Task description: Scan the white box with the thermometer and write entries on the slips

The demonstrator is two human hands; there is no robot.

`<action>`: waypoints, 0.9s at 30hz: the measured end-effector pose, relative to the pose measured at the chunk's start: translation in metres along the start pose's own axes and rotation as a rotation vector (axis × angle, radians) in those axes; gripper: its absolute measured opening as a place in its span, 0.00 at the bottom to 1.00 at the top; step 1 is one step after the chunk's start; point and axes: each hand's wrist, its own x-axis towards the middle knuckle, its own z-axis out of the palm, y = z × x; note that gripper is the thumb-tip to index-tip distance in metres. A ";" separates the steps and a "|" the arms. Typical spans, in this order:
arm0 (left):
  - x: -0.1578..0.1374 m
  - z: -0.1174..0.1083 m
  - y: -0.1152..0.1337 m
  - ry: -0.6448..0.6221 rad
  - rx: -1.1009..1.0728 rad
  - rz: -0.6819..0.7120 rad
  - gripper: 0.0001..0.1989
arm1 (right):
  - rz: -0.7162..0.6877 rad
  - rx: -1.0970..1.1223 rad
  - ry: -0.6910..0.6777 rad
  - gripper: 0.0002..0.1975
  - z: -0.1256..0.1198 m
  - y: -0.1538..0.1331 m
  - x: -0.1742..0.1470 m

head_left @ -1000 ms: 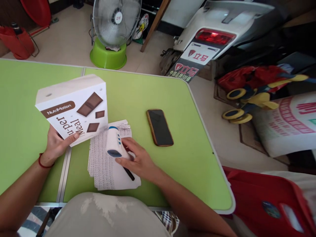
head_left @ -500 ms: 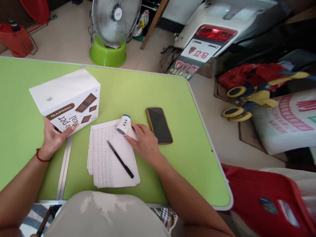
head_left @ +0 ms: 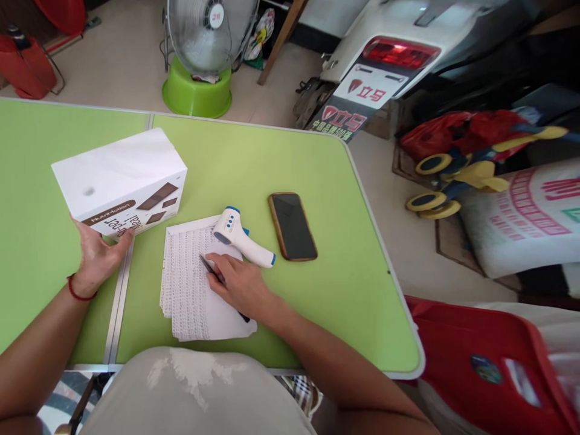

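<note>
A white NutriMotion box [head_left: 120, 175] with brown bars printed on its side is tilted in my left hand [head_left: 100, 257], thumb on the printed face and fingers behind. My right hand [head_left: 242, 287] closes on a black pen [head_left: 207, 264] that lies across handwritten paper sheets [head_left: 188, 290]; its middle is hidden under my fingers. Just beyond that hand a white and blue infrared thermometer [head_left: 240, 235] lies on its side, partly on the paper. To its right is a dark-screened phone [head_left: 293, 226] in a brown case.
All this is on a green folding table [head_left: 344, 302] with a metal seam and edge. Behind it stand a fan [head_left: 211, 36] on a green stool [head_left: 197, 93] and a white scooter [head_left: 353, 60]. A red chair [head_left: 480, 344] stands at the right, near a large printed sack [head_left: 534, 217].
My right hand has let go of the thermometer, now lying on the table, and moved down-left onto the pen. The box in my left hand has tipped, showing more of its top.
</note>
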 end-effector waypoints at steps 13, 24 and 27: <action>-0.001 0.008 -0.017 -0.021 -0.047 -0.109 0.20 | 0.104 0.717 0.160 0.14 0.011 0.006 0.011; 0.001 0.005 -0.013 0.002 -0.022 -0.060 0.21 | 0.134 0.660 0.217 0.09 0.008 0.003 0.012; 0.001 0.006 -0.017 0.089 -0.017 -0.032 0.23 | 0.283 0.752 0.205 0.07 0.013 0.003 0.010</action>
